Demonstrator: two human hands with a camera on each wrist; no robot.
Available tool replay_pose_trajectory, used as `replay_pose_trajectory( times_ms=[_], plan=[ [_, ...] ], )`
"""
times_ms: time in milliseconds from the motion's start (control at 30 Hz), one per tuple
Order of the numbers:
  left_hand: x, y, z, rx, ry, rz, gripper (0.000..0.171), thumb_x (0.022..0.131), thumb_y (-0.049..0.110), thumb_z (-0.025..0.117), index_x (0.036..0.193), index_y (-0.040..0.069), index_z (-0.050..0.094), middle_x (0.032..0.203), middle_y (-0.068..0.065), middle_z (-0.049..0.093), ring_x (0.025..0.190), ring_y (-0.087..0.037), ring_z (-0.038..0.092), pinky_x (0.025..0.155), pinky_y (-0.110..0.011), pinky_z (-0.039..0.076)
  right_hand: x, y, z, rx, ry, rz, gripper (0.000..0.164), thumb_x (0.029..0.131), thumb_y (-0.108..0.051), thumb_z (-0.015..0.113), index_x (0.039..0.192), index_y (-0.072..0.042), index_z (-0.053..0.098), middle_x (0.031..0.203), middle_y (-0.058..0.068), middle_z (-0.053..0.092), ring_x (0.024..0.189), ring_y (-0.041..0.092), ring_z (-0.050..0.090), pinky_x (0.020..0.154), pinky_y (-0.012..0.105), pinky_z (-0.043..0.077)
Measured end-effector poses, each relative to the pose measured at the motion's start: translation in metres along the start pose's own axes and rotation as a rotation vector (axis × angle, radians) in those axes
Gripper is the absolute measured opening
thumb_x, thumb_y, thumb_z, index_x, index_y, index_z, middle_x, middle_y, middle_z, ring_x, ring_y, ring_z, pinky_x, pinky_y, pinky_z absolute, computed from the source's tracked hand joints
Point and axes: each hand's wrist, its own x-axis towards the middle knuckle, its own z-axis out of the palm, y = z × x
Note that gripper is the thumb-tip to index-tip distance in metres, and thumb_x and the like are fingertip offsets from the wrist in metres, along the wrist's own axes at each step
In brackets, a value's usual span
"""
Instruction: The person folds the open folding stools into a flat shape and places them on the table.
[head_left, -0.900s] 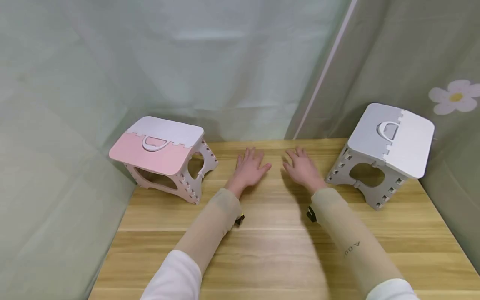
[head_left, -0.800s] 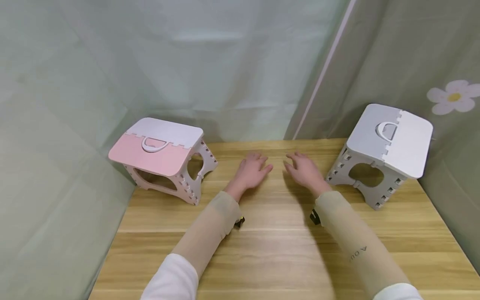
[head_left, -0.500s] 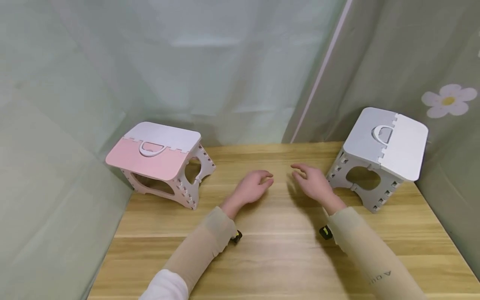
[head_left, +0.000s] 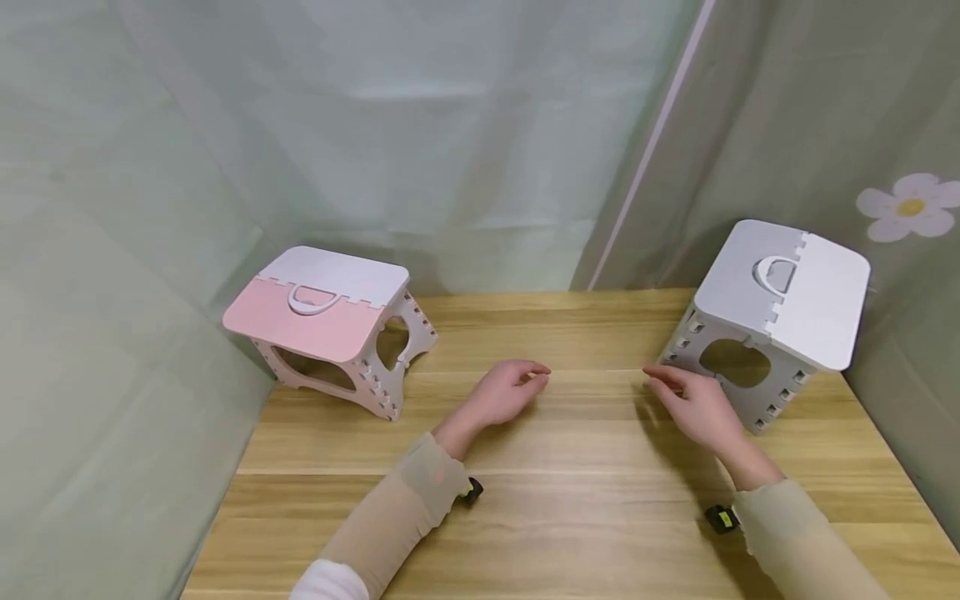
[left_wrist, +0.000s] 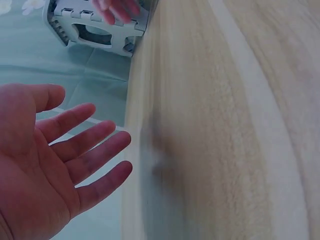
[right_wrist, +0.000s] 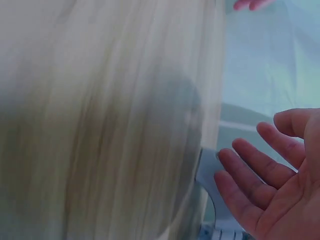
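Note:
My left hand (head_left: 504, 392) hovers over the middle of the wooden table (head_left: 540, 517), fingers relaxed and holding nothing; in the left wrist view its palm (left_wrist: 35, 175) and spread fingers show. To the right, my right hand (head_left: 697, 408) is in front of a grey and white folding step stool (head_left: 780, 287), its fingers loosely bent around no object. In the right wrist view one leg of that stool (right_wrist: 212, 182) appears behind the fingers. At the left back stands a pink and white folding step stool (head_left: 315, 304), unfolded and upright, apart from my left hand.
A pale green curtain (head_left: 450, 150) hangs behind the table and along both sides. A white flower print (head_left: 909, 207) shows on its right part. Small black devices, one a wrist camera (head_left: 722, 518), sit at my wrists.
Both hands have lifted from the table's far part and drawn back toward me. My right hand has moved right, toward the grey stool. Both stools stay in place.

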Motion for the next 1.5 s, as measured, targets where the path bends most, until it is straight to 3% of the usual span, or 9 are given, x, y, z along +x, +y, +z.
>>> replay_pose_trajectory(
  times_ms=[167, 300, 500, 633, 767, 900, 1033, 1233, 1500],
  plan=[
    [0.000, 0.003, -0.002, -0.031, 0.024, -0.007, 0.039, 0.114, 0.034, 0.053, 0.137, 0.010, 0.072, 0.137, -0.004, 0.071, 0.121, -0.020, 0.066, 0.103, -0.042, 0.053, -0.011, 0.007, -0.015, -0.039, 0.073, -0.008, 0.033, 0.112, -0.028, 0.059, 0.134, -0.007, 0.074, 0.126, 0.018, 0.075, 0.109, 0.039, 0.070, 0.087, 0.054, 0.053],
    [0.000, 0.007, -0.002, -0.049, 0.022, 0.000, 0.038, 0.114, 0.032, 0.053, 0.138, 0.010, 0.072, 0.137, -0.004, 0.071, 0.121, -0.020, 0.065, 0.104, -0.041, 0.052, -0.022, 0.006, -0.024, -0.065, 0.203, -0.013, 0.029, 0.110, -0.026, 0.063, 0.129, -0.010, 0.077, 0.113, 0.013, 0.079, 0.092, 0.020, 0.072, 0.074, 0.033, 0.054],
    [-0.001, 0.010, -0.001, -0.064, 0.037, 0.011, 0.036, 0.114, 0.032, 0.053, 0.137, 0.012, 0.073, 0.134, -0.002, 0.072, 0.119, -0.018, 0.066, 0.102, -0.039, 0.053, -0.043, 0.010, -0.033, 0.095, 0.654, 0.038, 0.023, 0.105, -0.014, 0.066, 0.097, 0.002, 0.081, 0.084, -0.023, 0.073, 0.071, -0.018, 0.058, 0.066, 0.005, 0.042],
    [-0.001, 0.009, 0.001, -0.093, 0.037, 0.006, 0.035, 0.114, 0.032, 0.053, 0.136, 0.013, 0.073, 0.133, -0.001, 0.073, 0.117, -0.016, 0.066, 0.101, -0.038, 0.053, -0.055, 0.019, -0.042, 0.299, 0.974, 0.115, 0.040, 0.108, -0.008, 0.054, 0.082, 0.019, 0.068, 0.070, -0.030, 0.064, 0.061, -0.014, 0.061, 0.061, 0.005, 0.045],
    [0.000, 0.007, 0.002, -0.115, 0.042, 0.005, 0.035, 0.114, 0.031, 0.053, 0.135, 0.012, 0.073, 0.131, -0.001, 0.074, 0.114, -0.014, 0.066, 0.099, -0.037, 0.054, -0.058, 0.031, -0.051, 0.323, 1.108, 0.187, 0.044, 0.110, -0.010, 0.049, 0.081, 0.020, 0.064, 0.067, -0.027, 0.063, 0.056, -0.011, 0.058, 0.054, 0.007, 0.042],
    [0.000, 0.008, 0.002, -0.122, 0.044, 0.010, 0.035, 0.114, 0.031, 0.053, 0.134, 0.012, 0.074, 0.129, -0.001, 0.074, 0.114, -0.014, 0.066, 0.100, -0.037, 0.053, -0.056, 0.045, -0.054, 0.351, 1.100, 0.325, 0.030, 0.111, -0.016, 0.050, 0.090, -0.005, 0.068, 0.081, -0.025, 0.063, 0.071, -0.007, 0.058, 0.065, 0.010, 0.043],
    [0.000, 0.012, 0.001, -0.146, 0.032, 0.016, 0.036, 0.115, 0.033, 0.052, 0.134, 0.012, 0.074, 0.128, 0.000, 0.074, 0.113, -0.013, 0.067, 0.100, -0.037, 0.054, -0.054, 0.051, -0.056, 0.442, 0.961, 0.507, 0.016, 0.112, -0.023, 0.049, 0.115, -0.027, 0.064, 0.102, -0.022, 0.057, 0.097, -0.002, 0.052, 0.088, 0.018, 0.036],
    [-0.002, 0.017, 0.000, -0.175, 0.037, 0.002, 0.034, 0.114, 0.031, 0.053, 0.135, 0.013, 0.073, 0.124, 0.002, 0.076, 0.107, -0.009, 0.068, 0.094, -0.033, 0.055, -0.054, 0.054, -0.050, 0.524, 0.722, 0.584, 0.046, 0.117, -0.031, 0.035, 0.157, -0.023, 0.053, 0.138, -0.008, 0.057, 0.122, 0.004, 0.050, 0.096, 0.016, 0.039],
    [-0.002, 0.017, -0.002, -0.230, 0.042, -0.002, 0.034, 0.115, 0.030, 0.053, 0.136, 0.011, 0.072, 0.120, 0.000, 0.076, 0.108, -0.023, 0.073, 0.091, -0.034, 0.057, -0.057, 0.050, -0.044, 0.521, 0.647, 0.582, 0.053, 0.118, -0.035, 0.024, 0.165, -0.022, 0.042, 0.162, 0.004, 0.047, 0.143, 0.013, 0.043, 0.117, 0.031, 0.037]
  ],
)
